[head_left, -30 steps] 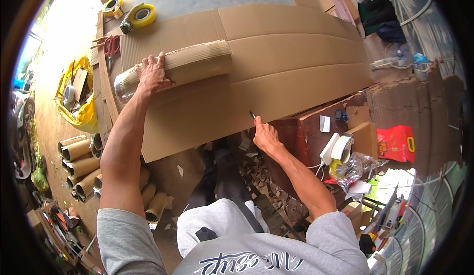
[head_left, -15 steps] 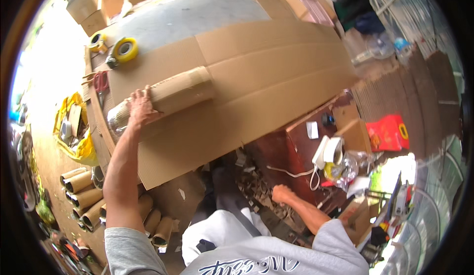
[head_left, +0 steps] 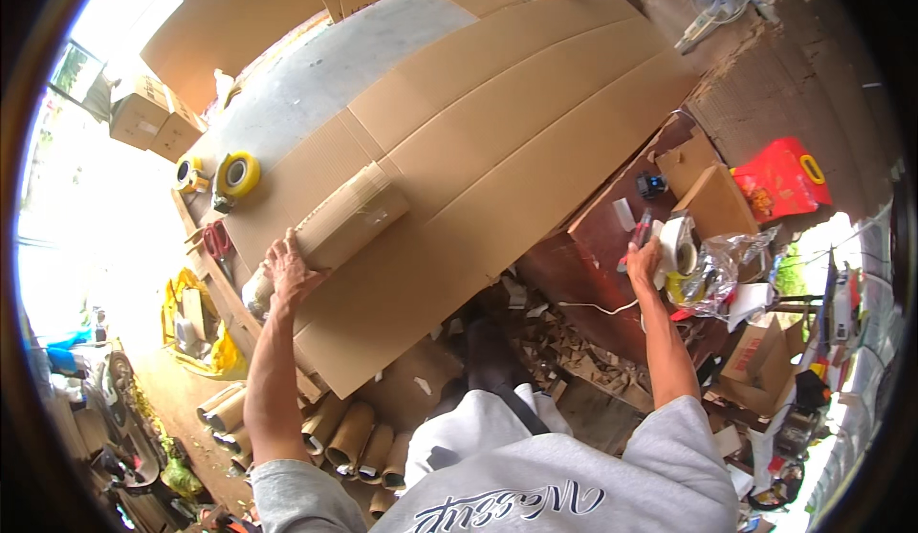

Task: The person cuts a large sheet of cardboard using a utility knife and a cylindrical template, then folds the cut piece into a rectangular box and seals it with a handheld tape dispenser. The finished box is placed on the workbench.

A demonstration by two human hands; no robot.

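My left hand (head_left: 292,273) lies with fingers spread on the near end of a wrapped cardboard bundle (head_left: 352,210). Clear plastic shows at that end. The bundle rests on a large creased cardboard sheet (head_left: 516,174) spread over the table. Off to the right, my right hand (head_left: 644,261) is closed around a slim red and grey box cutter (head_left: 641,232), above a dark red wooden surface (head_left: 593,280). Just beside that hand stands a white tape roll (head_left: 680,244). Red-handled scissors (head_left: 218,239) lie at the table's left edge, near a yellow tape roll in a dispenser (head_left: 237,174).
Cardboard tubes (head_left: 351,437) lie on the floor below the table's left end, near a yellow bag (head_left: 225,351). Cardboard scraps (head_left: 574,351) litter the floor. A red bag (head_left: 786,179), an open carton (head_left: 719,203) and crumpled clear plastic (head_left: 732,265) crowd the right side.
My right hand has moved up and to the right, from above the scraps to the dark red surface, and now holds the box cutter. My left hand stays on the bundle while the view has shifted.
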